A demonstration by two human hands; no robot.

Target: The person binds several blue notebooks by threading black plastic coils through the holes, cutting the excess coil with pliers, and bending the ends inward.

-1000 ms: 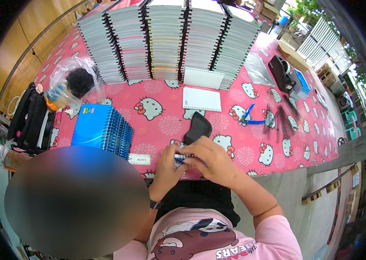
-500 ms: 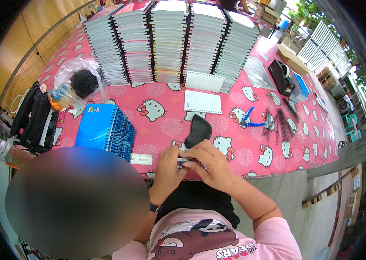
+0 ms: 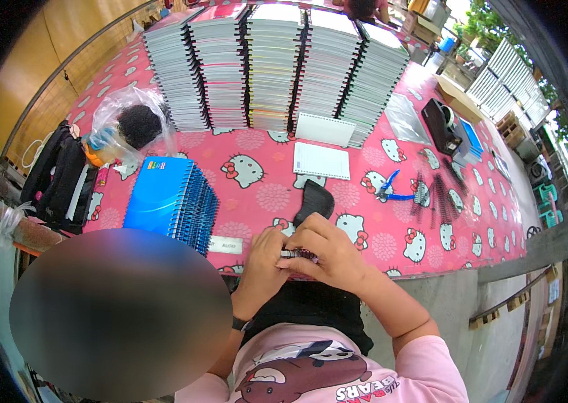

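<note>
My left hand (image 3: 265, 266) and my right hand (image 3: 326, 251) meet at the table's near edge. Their fingers are closed around a small notepad (image 3: 291, 254), seen nearly edge-on, with a dark spiral coil along it; most of it is hidden by the fingers. Just beyond my knuckles lies a flat, curved black piece (image 3: 315, 203). Farther out rest a lined paper sheet (image 3: 321, 161) with punched holes and a blank white punched card (image 3: 325, 129). To the left is a stack of blue spiral notebooks (image 3: 161, 196), and beside it a white strip (image 3: 225, 244).
Tall stacks of spiral-bound books (image 3: 274, 80) line the back. Blue-handled pliers (image 3: 395, 193) and loose black coils (image 3: 440, 196) lie to the right, with a black tape dispenser (image 3: 440, 127) behind. A plastic bag (image 3: 110, 115) and a black case (image 3: 55, 176) sit left.
The notepad has turned slightly between my fingers, showing more of its coil. My right fingers have shifted along it. The whole view has moved a little.
</note>
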